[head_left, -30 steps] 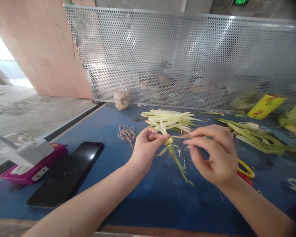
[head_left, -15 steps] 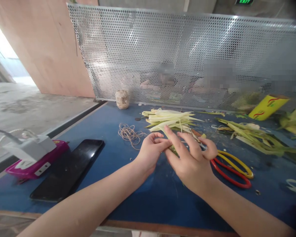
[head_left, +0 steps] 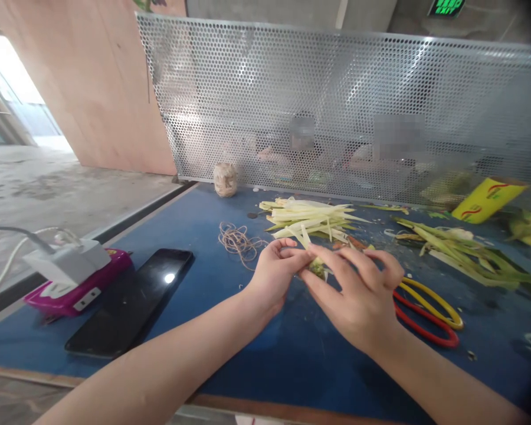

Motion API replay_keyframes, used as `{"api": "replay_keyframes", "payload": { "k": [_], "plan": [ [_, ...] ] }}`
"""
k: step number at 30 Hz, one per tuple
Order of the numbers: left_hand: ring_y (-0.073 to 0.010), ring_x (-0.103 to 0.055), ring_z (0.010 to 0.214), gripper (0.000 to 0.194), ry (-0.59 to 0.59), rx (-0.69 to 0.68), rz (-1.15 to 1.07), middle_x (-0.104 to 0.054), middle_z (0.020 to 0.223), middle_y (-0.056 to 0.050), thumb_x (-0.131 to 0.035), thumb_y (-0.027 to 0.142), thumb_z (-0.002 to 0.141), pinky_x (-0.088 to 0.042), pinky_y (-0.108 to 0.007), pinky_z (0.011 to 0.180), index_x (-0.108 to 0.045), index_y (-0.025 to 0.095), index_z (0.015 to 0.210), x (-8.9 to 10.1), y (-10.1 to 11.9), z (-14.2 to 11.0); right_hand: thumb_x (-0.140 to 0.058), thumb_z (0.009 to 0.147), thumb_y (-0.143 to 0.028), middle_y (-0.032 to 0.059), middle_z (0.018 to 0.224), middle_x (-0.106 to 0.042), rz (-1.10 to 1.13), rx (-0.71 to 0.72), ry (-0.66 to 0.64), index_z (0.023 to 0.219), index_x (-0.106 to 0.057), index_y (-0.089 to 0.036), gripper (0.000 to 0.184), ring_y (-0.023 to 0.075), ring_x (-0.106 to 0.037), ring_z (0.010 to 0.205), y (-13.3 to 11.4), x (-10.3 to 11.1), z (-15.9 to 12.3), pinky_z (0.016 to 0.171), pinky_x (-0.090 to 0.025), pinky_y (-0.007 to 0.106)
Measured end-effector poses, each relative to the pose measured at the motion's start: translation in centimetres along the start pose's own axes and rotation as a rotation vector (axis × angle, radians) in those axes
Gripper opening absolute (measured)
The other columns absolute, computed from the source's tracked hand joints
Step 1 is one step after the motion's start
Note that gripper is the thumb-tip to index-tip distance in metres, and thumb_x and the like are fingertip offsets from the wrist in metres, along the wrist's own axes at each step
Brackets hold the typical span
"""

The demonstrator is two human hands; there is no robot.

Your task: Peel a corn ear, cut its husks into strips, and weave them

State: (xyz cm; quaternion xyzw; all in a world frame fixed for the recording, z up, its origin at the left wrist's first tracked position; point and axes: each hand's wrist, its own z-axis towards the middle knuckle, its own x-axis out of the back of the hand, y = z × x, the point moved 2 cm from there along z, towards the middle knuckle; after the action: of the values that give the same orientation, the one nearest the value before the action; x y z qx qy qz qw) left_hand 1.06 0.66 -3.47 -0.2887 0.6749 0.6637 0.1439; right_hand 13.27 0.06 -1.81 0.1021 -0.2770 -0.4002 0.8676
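My left hand [head_left: 274, 273] pinches a small pale-green corn husk piece [head_left: 317, 270] between thumb and fingers. From the other side, the thumb and bent fingers of my right hand [head_left: 358, 295] close on the same piece. One narrow end of the husk sticks up above the fingertips, while much of the rest is hidden by them. Just beyond my hands lies a pile of pale husk strips [head_left: 310, 213]. Scissors [head_left: 429, 307] with one red and one yellow handle loop lie beside my right hand, their blades mostly covered by it.
Tangled twine [head_left: 239, 241] and a black phone [head_left: 130, 304] lie to the left, near a magenta power strip [head_left: 79, 289] with a white charger. A wrapped roll [head_left: 225, 179] stands before the perforated metal screen [head_left: 256, 88]. Loose green husks [head_left: 469, 251] and a yellow tube [head_left: 489, 199] are at right.
The upright husk end now stands clearer between my fingers, and my right fingers have curled in closer to my left hand. The whole view has shifted slightly.
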Motion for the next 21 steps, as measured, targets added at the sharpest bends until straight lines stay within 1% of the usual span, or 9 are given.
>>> {"api": "replay_keyframes", "payload": {
  "k": [2, 4, 6, 8, 11, 13, 16, 18, 21],
  "plan": [
    [-0.0076, -0.057, 0.052, 0.041, -0.011, 0.004, -0.033, -0.06, 0.054, 0.004, -0.078, 0.012, 0.052, -0.039, -0.017, 0.052, -0.046, 0.016, 0.077, -0.1, 0.2, 0.0, -0.067, 0.074, -0.019, -0.0012, 0.099, -0.068, 0.087, -0.065, 0.008, 0.084, -0.068, -0.032, 0.017, 0.0208, -0.053, 0.088, 0.6, -0.2, -0.2, 0.083, -0.033, 0.041],
    [-0.0084, -0.058, 0.053, 0.041, -0.026, 0.021, -0.052, -0.063, 0.056, 0.002, -0.078, 0.012, 0.053, -0.039, -0.017, 0.051, -0.045, 0.016, 0.077, -0.2, 0.4, 0.0, -0.067, 0.073, -0.019, 0.0007, 0.096, -0.066, 0.213, -0.097, 0.027, 0.084, -0.068, -0.033, 0.018, 0.021, -0.052, 0.088, 1.3, -0.4, -0.4, 0.081, -0.035, 0.04],
    [-0.0084, -0.059, 0.053, 0.04, -0.021, 0.036, -0.055, -0.064, 0.057, 0.001, -0.078, 0.011, 0.054, -0.039, -0.017, 0.052, -0.045, 0.016, 0.077, -0.3, 0.5, 0.0, -0.067, 0.073, -0.018, 0.0022, 0.091, -0.063, 0.335, -0.136, 0.043, 0.084, -0.069, -0.032, 0.018, 0.0196, -0.053, 0.084, 2.0, -0.7, -0.4, 0.077, -0.038, 0.039],
    [-0.0083, -0.059, 0.054, 0.038, -0.019, 0.027, -0.051, -0.065, 0.058, 0.0, -0.077, 0.01, 0.056, -0.041, -0.019, 0.056, -0.046, 0.016, 0.077, -0.3, 0.5, 0.1, -0.065, 0.074, -0.018, 0.0027, 0.084, -0.059, 0.443, -0.236, 0.049, 0.084, -0.07, -0.031, 0.017, 0.017, -0.053, 0.076, 2.7, -0.9, -0.4, 0.072, -0.041, 0.036],
    [-0.0088, -0.061, 0.057, 0.036, -0.069, -0.053, -0.018, -0.066, 0.058, 0.0, -0.076, 0.01, 0.058, -0.043, -0.021, 0.063, -0.046, 0.016, 0.076, -0.3, 0.6, 0.1, -0.062, 0.077, -0.02, 0.0019, 0.076, -0.056, 0.613, -0.451, 0.005, 0.084, -0.071, -0.028, 0.014, 0.0142, -0.054, 0.068, 3.2, -1.0, -0.3, 0.062, -0.045, 0.03],
    [-0.0083, -0.06, 0.056, 0.034, -0.091, -0.137, 0.04, -0.065, 0.056, 0.002, -0.074, 0.011, 0.06, -0.044, -0.021, 0.064, -0.045, 0.017, 0.076, -0.4, 0.8, -0.1, -0.06, 0.079, -0.022, 0.0013, 0.073, -0.058, 0.722, -0.552, -0.045, 0.085, -0.07, -0.027, 0.013, 0.0134, -0.055, 0.066, 3.2, -1.0, -0.3, 0.057, -0.046, 0.027],
    [-0.0081, -0.06, 0.058, 0.032, -0.053, -0.253, 0.147, -0.064, 0.058, 0.004, -0.072, 0.01, 0.062, -0.044, -0.02, 0.063, -0.044, 0.018, 0.076, -0.5, 1.3, -0.3, -0.061, 0.078, -0.023, 0.0015, 0.076, -0.062, 0.797, -0.637, -0.074, 0.086, -0.071, -0.027, 0.013, 0.0121, -0.055, 0.062, 2.9, -0.9, -0.4, 0.052, -0.047, 0.024],
    [-0.0081, -0.059, 0.058, 0.032, -0.032, -0.307, 0.2, -0.063, 0.058, 0.004, -0.072, 0.009, 0.062, -0.045, -0.02, 0.062, -0.044, 0.018, 0.076, -0.6, 1.6, -0.4, -0.062, 0.078, -0.023, 0.0014, 0.078, -0.063, 0.842, -0.704, -0.072, 0.088, -0.071, -0.027, 0.014, 0.0097, -0.053, 0.054, 2.8, -0.9, -0.4, 0.046, -0.046, 0.022],
    [-0.008, -0.058, 0.058, 0.033, -0.022, -0.357, 0.25, -0.061, 0.058, 0.005, -0.072, 0.009, 0.061, -0.045, -0.02, 0.062, -0.043, 0.019, 0.075, -0.7, 1.7, -0.5, -0.062, 0.078, -0.023, 0.0012, 0.084, -0.065, 1.005, -0.85, -0.082, 0.089, -0.071, -0.027, 0.015, 0.0057, -0.049, 0.044, 2.8, -1.4, -0.7, 0.039, -0.044, 0.02]
  ]
}}
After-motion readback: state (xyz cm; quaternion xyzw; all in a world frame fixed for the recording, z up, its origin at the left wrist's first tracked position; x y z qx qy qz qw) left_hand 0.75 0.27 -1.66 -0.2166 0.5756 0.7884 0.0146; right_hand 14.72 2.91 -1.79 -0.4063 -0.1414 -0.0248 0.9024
